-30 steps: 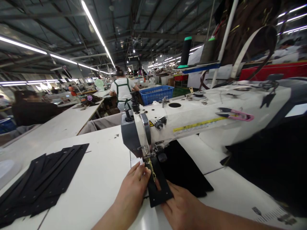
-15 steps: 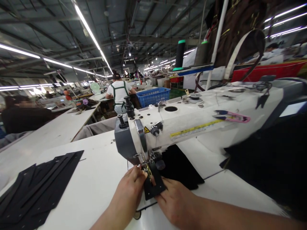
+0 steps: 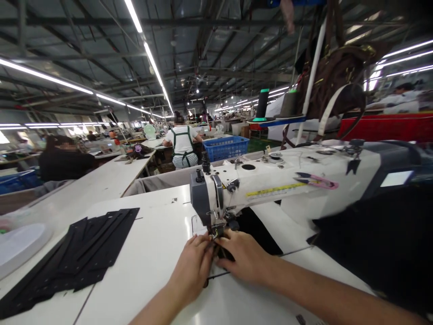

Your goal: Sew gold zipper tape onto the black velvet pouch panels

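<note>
A white sewing machine (image 3: 267, 185) stands before me, its needle area just beyond my fingertips. My left hand (image 3: 192, 264) is closed at the left side of a small black fabric piece (image 3: 226, 253), fingers together close to the presser foot. From the right, my right hand (image 3: 245, 255) grips the same piece, its index finger near the foot and its thumb lower down. Both hands cover most of the piece. Behind the needle, a larger black fabric panel (image 3: 259, 232) lies under the machine arm.
Several black strips (image 3: 91, 248) lie fanned on the white table (image 3: 142, 280) at left. Pink-handled thread snips (image 3: 316, 180) rest on the machine. Dark cloth (image 3: 379, 239) fills the right. Beyond are thread cones (image 3: 262, 104), a blue basket (image 3: 226, 146) and a co-worker (image 3: 182, 140).
My view has tilted up and turned slightly left. My right hand has moved up beside the presser foot, and the black piece now shows less between my hands.
</note>
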`<state>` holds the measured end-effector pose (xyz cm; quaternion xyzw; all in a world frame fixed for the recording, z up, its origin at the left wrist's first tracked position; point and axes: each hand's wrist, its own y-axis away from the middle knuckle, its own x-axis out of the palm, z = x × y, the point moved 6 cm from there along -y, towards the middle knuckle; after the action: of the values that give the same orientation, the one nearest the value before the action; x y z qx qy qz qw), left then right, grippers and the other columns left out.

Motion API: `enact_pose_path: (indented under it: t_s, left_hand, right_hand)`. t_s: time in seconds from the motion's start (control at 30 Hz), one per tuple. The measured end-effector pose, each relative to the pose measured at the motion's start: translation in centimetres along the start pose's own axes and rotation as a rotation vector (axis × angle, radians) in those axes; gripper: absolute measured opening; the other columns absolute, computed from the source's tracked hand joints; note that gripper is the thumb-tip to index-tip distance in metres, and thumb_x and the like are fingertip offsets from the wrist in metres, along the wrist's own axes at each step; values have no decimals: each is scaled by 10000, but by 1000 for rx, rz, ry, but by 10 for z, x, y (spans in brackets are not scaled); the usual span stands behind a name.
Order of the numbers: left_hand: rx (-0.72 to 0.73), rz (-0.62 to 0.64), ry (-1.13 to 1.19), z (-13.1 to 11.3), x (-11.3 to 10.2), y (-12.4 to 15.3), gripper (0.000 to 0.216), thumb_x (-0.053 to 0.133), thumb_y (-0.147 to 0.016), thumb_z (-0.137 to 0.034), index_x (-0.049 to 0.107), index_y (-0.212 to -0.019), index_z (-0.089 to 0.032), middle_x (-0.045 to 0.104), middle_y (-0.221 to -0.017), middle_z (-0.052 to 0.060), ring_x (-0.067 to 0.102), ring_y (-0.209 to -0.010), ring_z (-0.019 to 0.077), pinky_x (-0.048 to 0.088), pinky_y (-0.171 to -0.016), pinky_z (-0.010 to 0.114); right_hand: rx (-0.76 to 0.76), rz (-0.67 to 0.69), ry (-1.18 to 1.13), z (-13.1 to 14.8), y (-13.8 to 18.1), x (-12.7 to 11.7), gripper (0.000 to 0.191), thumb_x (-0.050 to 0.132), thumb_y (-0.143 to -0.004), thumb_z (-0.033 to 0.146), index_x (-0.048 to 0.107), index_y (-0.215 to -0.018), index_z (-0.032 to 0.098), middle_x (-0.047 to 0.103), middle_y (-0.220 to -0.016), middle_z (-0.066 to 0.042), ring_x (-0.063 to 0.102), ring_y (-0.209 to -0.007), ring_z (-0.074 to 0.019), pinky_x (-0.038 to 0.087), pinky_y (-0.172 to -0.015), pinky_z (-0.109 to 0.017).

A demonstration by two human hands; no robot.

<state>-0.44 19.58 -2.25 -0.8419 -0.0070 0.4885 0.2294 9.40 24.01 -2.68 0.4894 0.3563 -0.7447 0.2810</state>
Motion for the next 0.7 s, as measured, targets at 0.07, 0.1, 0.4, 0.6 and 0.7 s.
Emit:
enact_pose_path:
  t_s: [0.07, 0.1, 0.4, 0.6, 0.7]
  left_hand:
    - [-19, -35, 37, 2, -1, 1, 325, 312, -905, -200, 586, -1079, -185, 614, -1071, 77, 553, -1013, 190, 450, -906, 371]
    - [-27, -48, 52, 2, -1, 1, 326, 311, -910, -212, 594, -1069, -188, 624, -1050, 73, 563, -991, 188, 459, -886, 358]
    - [-132, -104, 89, 10, -1, 2, 359, 262, -923, -249, 606, -836, -198, 658, -816, 34, 604, -833, 173, 449, -865, 347]
    - [-131, -76, 121, 13, 4, 3, 348, 262, -912, -212, 599, -827, -199, 656, -840, 22, 598, -831, 163, 400, -919, 348]
    - [-134, -74, 108, 13, 3, 4, 345, 259, -914, -206, 604, -914, -199, 663, -902, 29, 598, -885, 167, 373, -954, 359]
  right_hand:
    - [-14, 11, 37, 1, -1, 1, 316, 599, -773, 352, 607, -1040, 184, 627, -972, -80, 594, -865, -232, 435, -748, -322]
    - [4, 7, 58, 1, -2, 1, 293, 580, -789, 357, 615, -1026, 188, 636, -946, -77, 603, -839, -229, 436, -729, -318]
    - [-257, 22, 386, 12, -3, 17, 161, 454, -826, 82, 612, -840, 112, 638, -756, -91, 608, -659, -204, 420, -559, -292]
    - [-559, 151, 477, 29, -12, 27, 183, 462, -732, 9, 618, -770, 97, 648, -679, -92, 586, -569, -188, 381, -455, -268]
    - [-512, 138, 474, 26, -12, 23, 200, 447, -737, 5, 616, -803, 87, 638, -652, -88, 576, -551, -187, 384, -459, -272]
